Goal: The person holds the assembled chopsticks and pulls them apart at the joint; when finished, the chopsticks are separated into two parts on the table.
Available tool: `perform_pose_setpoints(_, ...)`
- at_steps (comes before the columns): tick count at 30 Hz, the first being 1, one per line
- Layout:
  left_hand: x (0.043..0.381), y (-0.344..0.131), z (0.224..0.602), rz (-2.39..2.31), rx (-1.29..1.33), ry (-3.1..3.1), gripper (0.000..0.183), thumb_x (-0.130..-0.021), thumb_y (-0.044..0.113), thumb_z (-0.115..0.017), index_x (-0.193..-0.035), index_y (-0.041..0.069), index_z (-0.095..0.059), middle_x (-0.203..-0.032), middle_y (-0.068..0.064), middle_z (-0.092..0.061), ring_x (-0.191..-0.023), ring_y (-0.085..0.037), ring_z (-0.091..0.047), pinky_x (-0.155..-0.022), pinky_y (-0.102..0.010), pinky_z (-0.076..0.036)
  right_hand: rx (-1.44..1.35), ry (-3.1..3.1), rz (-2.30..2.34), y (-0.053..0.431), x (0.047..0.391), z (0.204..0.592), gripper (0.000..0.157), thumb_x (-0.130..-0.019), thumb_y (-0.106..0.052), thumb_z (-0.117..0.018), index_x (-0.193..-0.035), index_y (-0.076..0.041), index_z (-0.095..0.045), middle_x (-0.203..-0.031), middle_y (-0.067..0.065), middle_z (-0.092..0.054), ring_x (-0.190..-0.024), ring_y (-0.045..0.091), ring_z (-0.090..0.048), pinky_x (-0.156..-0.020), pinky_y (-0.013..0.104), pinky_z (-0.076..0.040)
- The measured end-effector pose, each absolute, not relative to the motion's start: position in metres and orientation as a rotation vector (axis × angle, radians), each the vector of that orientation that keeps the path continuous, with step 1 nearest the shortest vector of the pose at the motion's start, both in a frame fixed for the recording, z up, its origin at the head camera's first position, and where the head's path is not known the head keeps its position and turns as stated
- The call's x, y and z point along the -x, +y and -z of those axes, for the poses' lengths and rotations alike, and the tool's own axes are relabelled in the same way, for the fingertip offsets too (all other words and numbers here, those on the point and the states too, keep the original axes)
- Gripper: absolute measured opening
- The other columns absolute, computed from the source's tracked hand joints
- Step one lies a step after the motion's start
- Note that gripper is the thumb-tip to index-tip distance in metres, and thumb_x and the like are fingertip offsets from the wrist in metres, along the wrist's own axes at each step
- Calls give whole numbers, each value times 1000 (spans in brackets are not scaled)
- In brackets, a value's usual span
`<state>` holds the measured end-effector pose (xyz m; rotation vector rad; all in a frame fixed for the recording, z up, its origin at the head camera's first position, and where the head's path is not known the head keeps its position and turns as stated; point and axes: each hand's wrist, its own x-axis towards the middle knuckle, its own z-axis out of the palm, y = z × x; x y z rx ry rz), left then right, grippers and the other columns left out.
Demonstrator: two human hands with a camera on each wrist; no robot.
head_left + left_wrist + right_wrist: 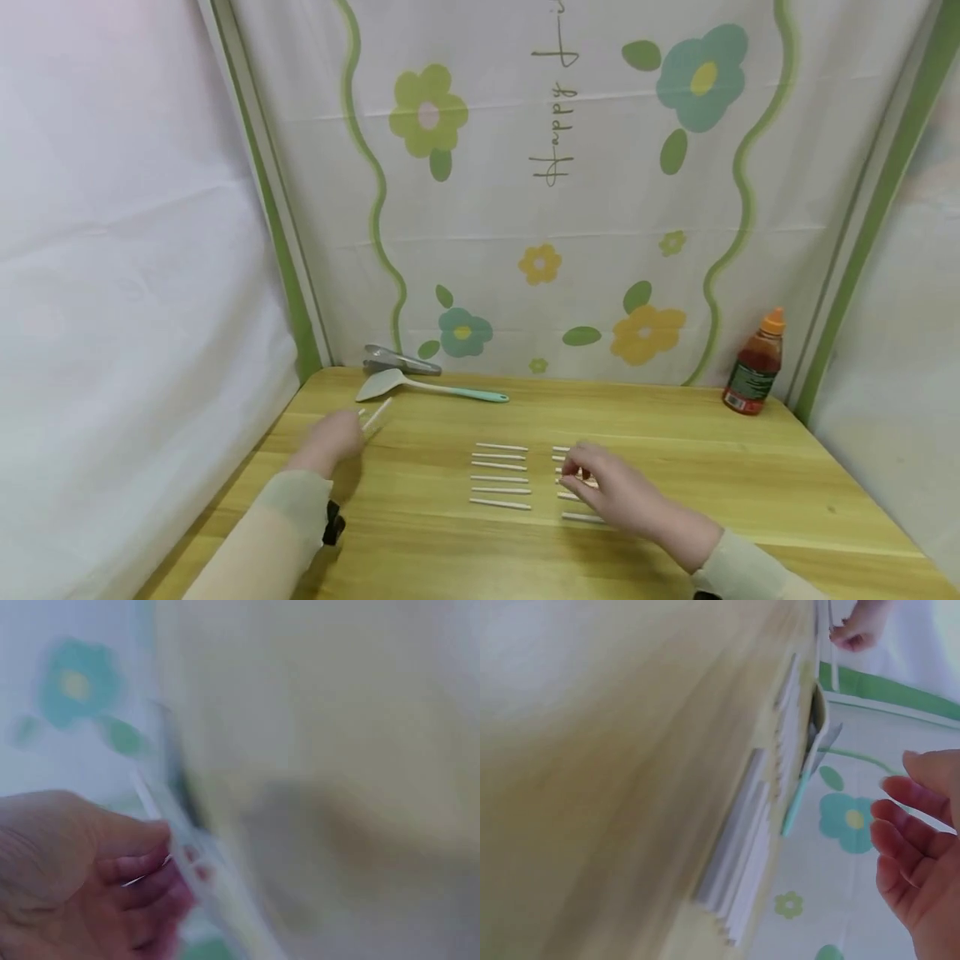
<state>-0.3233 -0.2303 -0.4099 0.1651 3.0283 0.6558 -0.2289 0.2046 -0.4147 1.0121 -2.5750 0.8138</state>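
Note:
At the table's left side, my left hand [335,437] pinches a slim white stick [377,414] between thumb and fingers. A second pale tip shows beside it. In the left wrist view, motion blurs the white stick [217,900] and what seems to be another strip beside it. My right hand [617,490] hovers over the right-hand column of white sticks [582,517], covering part of it. Its fingers are loosely bent; in the right wrist view the hand [922,847] has nothing in it. A left-hand column of several white sticks [501,504] lies between the hands.
At the back left of the wooden table [420,550] lie a turner [382,384] with a mint handle and metal tongs [405,362]. A red sauce bottle [752,371] with an orange cap stands at the back right. Flowered cloth [480,208] hangs behind the table.

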Motion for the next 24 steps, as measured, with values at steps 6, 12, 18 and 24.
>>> perform_pose_setpoints(6,307,-145,372,-1289,-570,2517,10,-105,6,-44,-103,-1,-51,-75,-13,-54,-58,-20,-51,-54,-34,-47,-1059,-2380,-596,175,237,392,31,-89,-9,-74,-117,-10,-61,-114,3,-57,-105,16,-57,-84,35,-52)
perform_pose_setpoints(12,274,-75,356,-1169,-933,2383,10,-103,7,-48,-101,3,-57,-78,-4,-54,-65,-13,-47,-58,-28,-41,-1139,-2378,-404,152,247,385,17,-94,-16,-69,-108,-10,-62,-99,2,-62,-90,16,-59,-78,34,-50)
perform_pose_setpoints(18,257,-53,359,-937,-1047,2524,23,-103,11,-52,-84,12,-63,-69,1,-52,-54,-10,-40,-55,-25,-39,-1175,-2462,-427,165,240,389,24,-96,-12,-62,-79,-19,-47,-63,-14,-32,-53,3,-28,-52,21,-30)
perform_pose_setpoints(24,251,-54,358,-946,-1197,2494,26,-103,14,-53,-80,14,-63,-63,5,-47,-51,-6,-35,-52,-22,-35,-1266,-2280,-500,175,224,384,23,-93,-7,-66,-82,-19,-50,-67,-15,-32,-56,-2,-27,-51,15,-29)
